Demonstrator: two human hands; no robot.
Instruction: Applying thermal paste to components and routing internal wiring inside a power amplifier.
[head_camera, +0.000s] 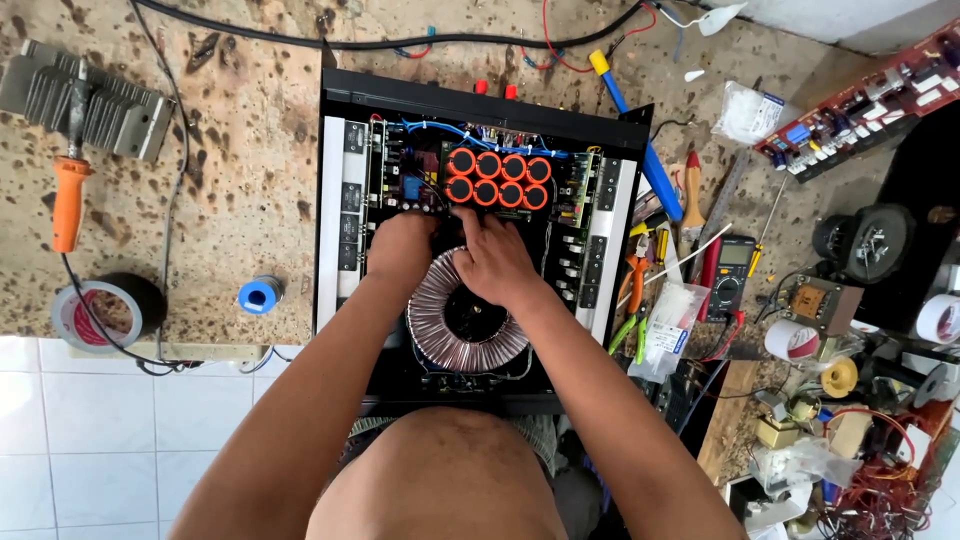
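Head view looks straight down on a stained workbench. At the far left a ribbed metal heat sink lies with an orange-handled soldering iron across it. Below that sits a roll of dark tape, and just to its right a small blue spool.

An open black amplifier case fills the middle of the bench. Near its back stands a cluster of eight orange-topped capacitors in two rows, and in the front half lies a big copper-wound ring transformer.

The left hand rests with fingers curled down at the far left edge of the ring transformer, just in front of the capacitors. The right hand lies beside it, over the top of the same ring, fingers pointing toward the capacitors. The two hands are close together, almost touching. Whether either one is pinching a wire or a part cannot be told, since the fingertips are hidden under the hands.

To the right of the case lie a blue-handled screwdriver, pliers with orange grips, a dark multimeter and a small clear plastic bag. At the far right top a red circuit board lies slanted, with a black speaker below it.
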